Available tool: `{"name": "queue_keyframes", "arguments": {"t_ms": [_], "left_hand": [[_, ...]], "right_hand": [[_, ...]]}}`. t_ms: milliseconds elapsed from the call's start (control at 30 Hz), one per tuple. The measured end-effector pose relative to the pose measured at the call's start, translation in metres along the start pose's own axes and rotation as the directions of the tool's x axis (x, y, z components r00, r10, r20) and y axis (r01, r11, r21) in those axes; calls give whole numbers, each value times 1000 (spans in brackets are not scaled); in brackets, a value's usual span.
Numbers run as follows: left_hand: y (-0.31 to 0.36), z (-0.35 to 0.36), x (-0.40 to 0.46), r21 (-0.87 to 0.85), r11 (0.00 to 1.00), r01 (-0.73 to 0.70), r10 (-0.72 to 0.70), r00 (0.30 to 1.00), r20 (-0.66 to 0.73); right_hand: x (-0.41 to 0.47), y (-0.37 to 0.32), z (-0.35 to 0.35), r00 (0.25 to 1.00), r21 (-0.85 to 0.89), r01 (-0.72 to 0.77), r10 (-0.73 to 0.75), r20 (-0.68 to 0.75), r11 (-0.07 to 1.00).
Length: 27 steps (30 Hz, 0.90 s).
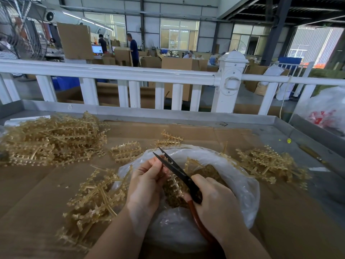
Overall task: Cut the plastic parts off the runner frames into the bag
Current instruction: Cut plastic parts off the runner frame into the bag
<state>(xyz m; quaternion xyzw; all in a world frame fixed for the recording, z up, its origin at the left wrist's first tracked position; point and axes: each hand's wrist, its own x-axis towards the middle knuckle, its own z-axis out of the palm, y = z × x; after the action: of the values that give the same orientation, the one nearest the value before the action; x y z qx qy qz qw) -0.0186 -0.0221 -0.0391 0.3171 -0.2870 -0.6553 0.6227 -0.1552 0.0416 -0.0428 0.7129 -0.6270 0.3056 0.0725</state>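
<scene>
A clear plastic bag (233, 176) sits open on the cardboard-covered surface (37, 184), its mouth gaping upward, a heap of small amber cut parts (211, 171) inside. Over the opening hangs one amber runner frame (174, 181), partly hidden. More frames lie around: a big pile (52, 139) far left, a loose tangle (93, 199) just beside the bag, another heap (270, 163) right.

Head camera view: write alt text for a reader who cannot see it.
A person's right hand works black scissors with blades open, while the left hand holds a tan plastic runner frame over an open clear plastic bag with cut parts inside. More frames lie piled on the cardboard-covered table, before a white railing.
</scene>
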Motion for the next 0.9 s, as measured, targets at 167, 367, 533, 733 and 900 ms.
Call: {"name": "queue_keyframes", "arguments": {"t_ms": [167,367,533,733,900], "left_hand": [[3,0,-2,-7,999,45,-45,998,32],[2,-1,-4,-29,998,60,-59,998,23],[2,0,-2,-40,998,56,-55,998,13],[2,2,-2,-5,1000,1,-1,1000,-12],[3,2,-1,21,1000,8,-8,1000,-3]], "right_hand": [[-1,0,0,1000,-8,5,-5,25,1000],[0,-4,0,1000,-22,-9,10,17,1000],[0,-3,2,1000,-35,-9,9,5,999],[0,-1,4,999,-23,-24,24,-32,999],[-1,3,6,999,5,-22,22,-28,1000]]}}
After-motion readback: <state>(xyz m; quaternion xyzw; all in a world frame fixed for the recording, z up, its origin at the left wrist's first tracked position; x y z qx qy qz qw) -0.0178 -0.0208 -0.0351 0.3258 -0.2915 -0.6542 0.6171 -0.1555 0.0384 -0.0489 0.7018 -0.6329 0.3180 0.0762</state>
